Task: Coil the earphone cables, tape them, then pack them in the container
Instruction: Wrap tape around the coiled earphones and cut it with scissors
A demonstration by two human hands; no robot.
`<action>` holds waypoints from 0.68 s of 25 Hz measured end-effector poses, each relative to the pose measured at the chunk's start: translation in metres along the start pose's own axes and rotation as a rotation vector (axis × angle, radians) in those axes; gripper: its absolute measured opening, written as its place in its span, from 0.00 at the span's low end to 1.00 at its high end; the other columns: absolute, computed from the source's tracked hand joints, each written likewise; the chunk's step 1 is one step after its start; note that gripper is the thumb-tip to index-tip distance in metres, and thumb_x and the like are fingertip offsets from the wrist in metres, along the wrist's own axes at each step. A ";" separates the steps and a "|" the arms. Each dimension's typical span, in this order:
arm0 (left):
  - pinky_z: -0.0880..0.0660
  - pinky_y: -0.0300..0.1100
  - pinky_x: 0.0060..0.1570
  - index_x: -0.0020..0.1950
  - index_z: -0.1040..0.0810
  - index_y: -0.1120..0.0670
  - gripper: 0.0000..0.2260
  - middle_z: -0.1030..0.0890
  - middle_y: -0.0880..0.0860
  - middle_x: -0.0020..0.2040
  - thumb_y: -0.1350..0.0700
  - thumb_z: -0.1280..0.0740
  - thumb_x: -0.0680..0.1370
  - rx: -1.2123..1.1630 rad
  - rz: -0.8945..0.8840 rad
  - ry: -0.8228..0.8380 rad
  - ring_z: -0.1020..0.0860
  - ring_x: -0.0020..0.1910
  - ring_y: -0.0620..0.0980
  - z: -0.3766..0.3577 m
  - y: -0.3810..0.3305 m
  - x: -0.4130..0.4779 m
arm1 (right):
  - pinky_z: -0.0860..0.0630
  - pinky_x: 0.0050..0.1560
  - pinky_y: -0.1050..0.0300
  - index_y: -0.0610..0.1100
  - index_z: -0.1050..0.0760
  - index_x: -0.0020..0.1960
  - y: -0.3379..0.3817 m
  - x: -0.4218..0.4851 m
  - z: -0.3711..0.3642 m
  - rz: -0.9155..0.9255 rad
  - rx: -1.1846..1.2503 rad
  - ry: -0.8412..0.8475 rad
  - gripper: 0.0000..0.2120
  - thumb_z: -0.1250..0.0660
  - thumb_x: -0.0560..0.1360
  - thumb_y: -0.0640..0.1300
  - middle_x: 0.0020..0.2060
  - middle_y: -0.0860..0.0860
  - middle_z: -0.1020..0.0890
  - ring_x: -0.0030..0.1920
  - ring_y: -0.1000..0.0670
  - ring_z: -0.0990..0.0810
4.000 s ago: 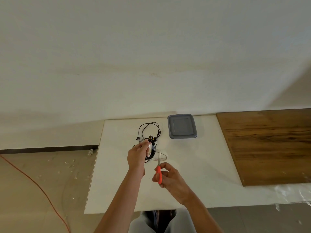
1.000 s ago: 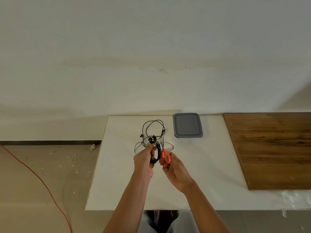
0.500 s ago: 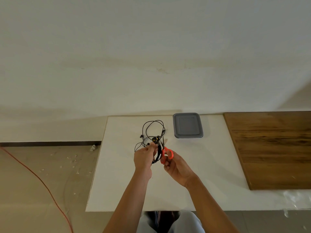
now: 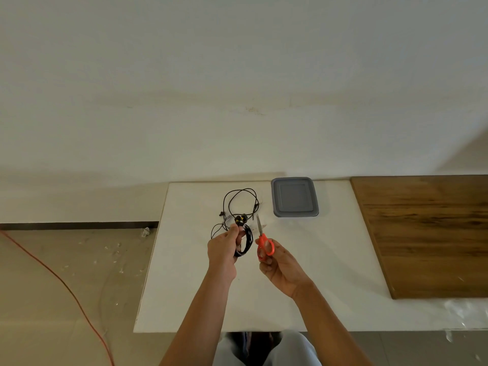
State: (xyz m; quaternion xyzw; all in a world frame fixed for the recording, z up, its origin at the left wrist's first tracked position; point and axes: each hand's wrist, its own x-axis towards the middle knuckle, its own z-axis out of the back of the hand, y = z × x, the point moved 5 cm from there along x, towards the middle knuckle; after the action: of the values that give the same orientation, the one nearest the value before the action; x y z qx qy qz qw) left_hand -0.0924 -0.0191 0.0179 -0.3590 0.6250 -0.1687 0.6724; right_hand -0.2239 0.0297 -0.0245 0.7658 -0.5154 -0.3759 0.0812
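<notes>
One coiled earphone cable (image 4: 245,243) is pinched upright in the left hand (image 4: 223,250) above the worktop (image 4: 184,286), while the right hand (image 4: 277,265) just beside it grips orange scissors (image 4: 264,244), blades up; whether tape binds the coil cannot be told. Farther off, a second cable (image 4: 239,200) lies loose and the lidded grey container (image 4: 294,197) stands unpacked, so most of the task appears left.
</notes>
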 end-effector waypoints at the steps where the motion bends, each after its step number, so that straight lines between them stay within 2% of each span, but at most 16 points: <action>1: 0.32 0.40 0.36 0.38 0.17 0.57 0.10 0.24 0.51 0.31 0.54 0.31 0.77 -0.014 0.004 0.001 0.30 0.30 0.46 0.000 0.000 0.001 | 0.31 0.31 0.65 0.37 0.22 0.55 0.001 0.000 0.003 0.007 0.005 -0.008 0.12 0.32 0.74 0.41 0.34 0.47 0.25 0.30 0.55 0.33; 4: 0.33 0.38 0.34 0.42 0.16 0.57 0.09 0.23 0.51 0.31 0.54 0.31 0.78 -0.029 0.010 0.020 0.30 0.28 0.45 0.000 -0.002 0.002 | 0.32 0.32 0.64 0.39 0.23 0.53 0.004 -0.001 0.012 0.035 -0.093 -0.072 0.07 0.33 0.76 0.38 0.34 0.47 0.23 0.32 0.55 0.30; 5: 0.33 0.38 0.34 0.42 0.16 0.58 0.09 0.23 0.51 0.32 0.54 0.31 0.78 -0.032 0.012 0.032 0.28 0.29 0.44 0.001 -0.002 0.002 | 0.32 0.33 0.64 0.41 0.24 0.52 0.006 -0.003 0.017 0.072 -0.226 -0.136 0.05 0.34 0.77 0.36 0.35 0.48 0.21 0.33 0.55 0.27; 7: 0.33 0.38 0.34 0.43 0.17 0.59 0.08 0.23 0.52 0.33 0.55 0.32 0.78 -0.054 0.008 0.068 0.22 0.33 0.42 0.001 -0.004 0.001 | 0.30 0.33 0.65 0.45 0.24 0.49 0.014 -0.012 0.028 0.204 -0.667 -0.353 0.04 0.33 0.76 0.37 0.35 0.52 0.16 0.35 0.54 0.22; 8: 0.33 0.38 0.34 0.42 0.18 0.59 0.08 0.24 0.52 0.32 0.56 0.32 0.78 -0.067 0.002 0.087 0.20 0.37 0.42 0.001 -0.005 0.001 | 0.28 0.32 0.66 0.46 0.25 0.48 0.019 -0.019 0.034 0.288 -0.879 -0.484 0.04 0.31 0.75 0.40 0.35 0.53 0.16 0.35 0.54 0.20; 10: 0.34 0.38 0.34 0.43 0.19 0.60 0.08 0.26 0.53 0.32 0.57 0.32 0.78 -0.098 0.000 0.118 0.19 0.44 0.44 0.003 -0.008 0.000 | 0.26 0.30 0.63 0.44 0.27 0.48 0.027 -0.034 0.044 0.387 -1.150 -0.715 0.06 0.30 0.75 0.42 0.34 0.52 0.18 0.34 0.51 0.20; 13: 0.35 0.37 0.34 0.42 0.19 0.60 0.07 0.26 0.53 0.32 0.58 0.32 0.77 -0.149 0.019 0.145 0.19 0.46 0.46 0.004 -0.009 -0.003 | 0.27 0.32 0.56 0.41 0.30 0.47 0.033 -0.041 0.056 0.322 -1.387 -0.929 0.08 0.32 0.77 0.43 0.35 0.48 0.22 0.33 0.48 0.23; 15: 0.35 0.37 0.34 0.43 0.20 0.61 0.06 0.25 0.54 0.33 0.59 0.32 0.77 -0.157 0.025 0.158 0.19 0.44 0.45 0.004 -0.011 -0.006 | 0.30 0.33 0.56 0.41 0.28 0.47 0.034 -0.035 0.055 0.219 -1.569 -0.963 0.08 0.35 0.78 0.46 0.37 0.47 0.24 0.34 0.47 0.24; 17: 0.35 0.38 0.34 0.42 0.20 0.61 0.06 0.26 0.54 0.34 0.59 0.32 0.78 -0.159 0.027 0.170 0.19 0.42 0.44 0.003 -0.013 -0.008 | 0.30 0.34 0.56 0.40 0.25 0.48 0.036 -0.028 0.052 0.133 -1.696 -0.952 0.10 0.37 0.79 0.47 0.41 0.45 0.23 0.39 0.45 0.21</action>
State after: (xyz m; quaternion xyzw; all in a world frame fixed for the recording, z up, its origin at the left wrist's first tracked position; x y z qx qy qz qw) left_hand -0.0876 -0.0220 0.0324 -0.3873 0.6960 -0.1393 0.5883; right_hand -0.2894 0.0507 -0.0295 0.1905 -0.0949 -0.8870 0.4099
